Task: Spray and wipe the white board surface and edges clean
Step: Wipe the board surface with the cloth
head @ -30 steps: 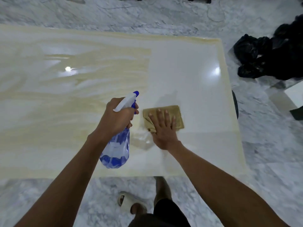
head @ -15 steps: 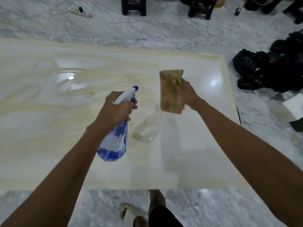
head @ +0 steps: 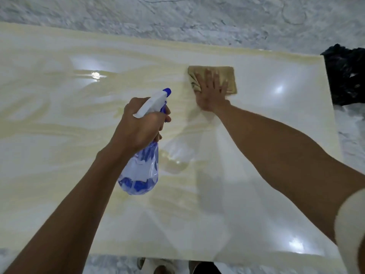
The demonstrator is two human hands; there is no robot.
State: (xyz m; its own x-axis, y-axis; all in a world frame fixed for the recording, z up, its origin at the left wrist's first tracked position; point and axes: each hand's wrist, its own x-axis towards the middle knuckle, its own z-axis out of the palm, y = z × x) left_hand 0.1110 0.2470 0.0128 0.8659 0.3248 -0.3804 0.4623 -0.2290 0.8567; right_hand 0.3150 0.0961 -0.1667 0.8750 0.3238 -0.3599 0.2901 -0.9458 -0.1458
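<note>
A large glossy white board (head: 266, 119) lies flat on the floor, streaked with yellowish smears over its left and middle parts. My left hand (head: 141, 125) grips a clear spray bottle (head: 142, 165) with blue liquid and a white-and-blue trigger head, held above the board's middle, nozzle pointing far and right. My right hand (head: 212, 91) presses flat, fingers spread, on a tan cloth (head: 227, 77) lying on the board near its far right area. A small wet patch (head: 175, 161) glistens beside the bottle.
Grey marble floor (head: 177, 14) surrounds the board. Black bags (head: 347, 74) lie just past the board's right edge. A sandalled foot (head: 158, 265) stands at the near edge. Thin cables (head: 292, 14) trail across the far floor.
The right hand had lifted the cloth off the board; it now lies flat under the palm, farther away than a second ago. The bottle stayed roughly in place.
</note>
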